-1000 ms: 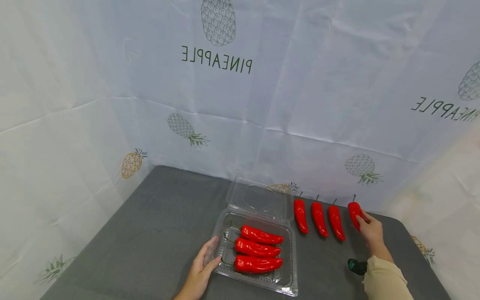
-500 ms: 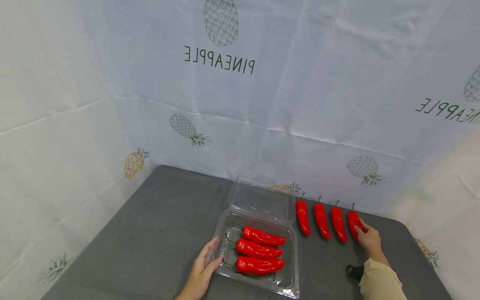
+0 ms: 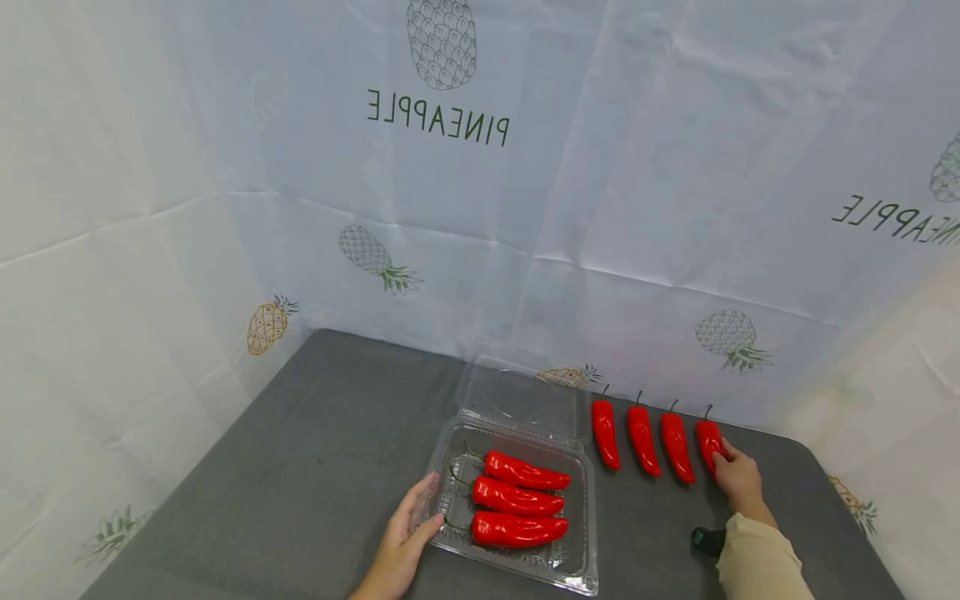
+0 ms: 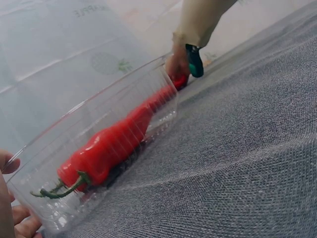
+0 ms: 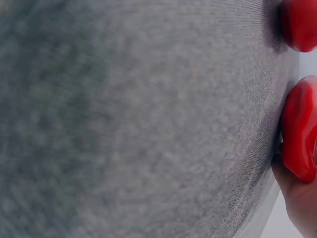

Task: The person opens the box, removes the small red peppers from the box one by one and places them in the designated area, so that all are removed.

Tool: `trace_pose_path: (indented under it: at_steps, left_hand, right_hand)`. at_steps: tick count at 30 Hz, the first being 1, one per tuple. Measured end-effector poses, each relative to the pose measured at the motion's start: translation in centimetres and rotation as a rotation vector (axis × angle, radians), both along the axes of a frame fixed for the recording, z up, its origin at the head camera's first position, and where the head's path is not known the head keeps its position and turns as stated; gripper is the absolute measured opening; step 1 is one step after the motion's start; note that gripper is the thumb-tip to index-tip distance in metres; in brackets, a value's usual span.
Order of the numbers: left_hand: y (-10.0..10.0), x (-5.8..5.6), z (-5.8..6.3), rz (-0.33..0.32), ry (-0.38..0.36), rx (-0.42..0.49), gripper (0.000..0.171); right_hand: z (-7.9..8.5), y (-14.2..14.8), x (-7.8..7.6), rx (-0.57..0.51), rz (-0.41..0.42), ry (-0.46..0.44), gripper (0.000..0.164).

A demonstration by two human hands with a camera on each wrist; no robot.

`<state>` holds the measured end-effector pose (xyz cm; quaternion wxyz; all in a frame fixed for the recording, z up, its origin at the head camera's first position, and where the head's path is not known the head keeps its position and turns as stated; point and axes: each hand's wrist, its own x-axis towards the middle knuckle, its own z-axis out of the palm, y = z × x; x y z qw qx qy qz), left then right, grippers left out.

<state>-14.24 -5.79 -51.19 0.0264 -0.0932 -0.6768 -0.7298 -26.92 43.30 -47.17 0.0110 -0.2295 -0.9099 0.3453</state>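
A clear plastic clamshell box [image 3: 590,521] lies with its lid [image 3: 517,396] folded back, and my left hand [image 3: 400,537] grips its left side, thumb at the rim. Inside are three red peppers, a front one [image 3: 519,530], a middle one [image 3: 516,497] and a back one [image 3: 525,472], stems to the left. At the far right, my right hand [image 3: 738,481] pinches a red pepper [image 3: 706,437] at the end of a row, its stem pointing away. In the right wrist view this pepper [image 5: 299,129] sits between thumb and fingers, which it partly hides.
Three more red peppers, a left one [image 3: 603,433], a middle one [image 3: 641,439] and a right one [image 3: 677,447], lie side by side between the box and my right hand. A pineapple-print cloth [image 3: 585,208] hangs behind the grey table [image 3: 300,467].
My right hand has brought the pepper slightly nearer to me, in line with the other three, and still holds it. My left hand stays on the box.
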Motion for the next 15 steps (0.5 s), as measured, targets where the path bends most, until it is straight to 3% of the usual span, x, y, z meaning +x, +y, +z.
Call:
trace_pose_path:
  at_steps: [7, 15]
  left_hand:
    - [0.09, 0.15, -0.17, -0.003, 0.046, 0.012, 0.051]
    - [-0.04, 0.01, 0.09, 0.0, -0.033, -0.008, 0.052]
  right_hand:
    - [0.35, -0.05, 0.36, -0.11, -0.034, 0.064, 0.054]
    - [0.62, -0.21, 0.28, -0.145, -0.037, 0.067, 0.052]
